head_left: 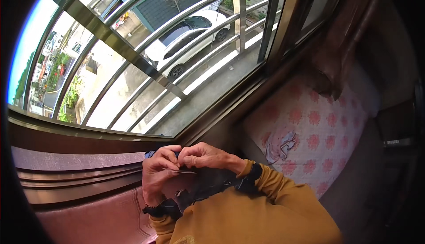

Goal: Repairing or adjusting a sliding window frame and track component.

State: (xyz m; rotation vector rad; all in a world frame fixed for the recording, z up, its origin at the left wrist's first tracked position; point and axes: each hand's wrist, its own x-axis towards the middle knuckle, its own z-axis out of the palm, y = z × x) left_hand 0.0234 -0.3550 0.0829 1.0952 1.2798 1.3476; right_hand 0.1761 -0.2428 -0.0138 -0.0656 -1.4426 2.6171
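Note:
Close together in front of my chest, both hands are raised near the window sill. My left hand (156,173) is closed, and a thin, pale, flat piece (185,172) sticks out from its fingers to the right, seen nearly edge-on. Its exact kind cannot be made out. Fingers curled and thumb pressed in, my right hand (207,156) pinches beside the left fingertips; whatever is in the pinch is too small or hidden. A bit of dark blue material (149,154) shows behind my left hand.
A window with curved metal bars (133,60) spans the upper left, with a white car (190,36) outside. At right stands a bed (305,138) with a pink-patterned cover and a crumpled cloth (281,146). A brown curtain (334,58) hangs above it. Pinkish padded surface (102,219) lies lower left.

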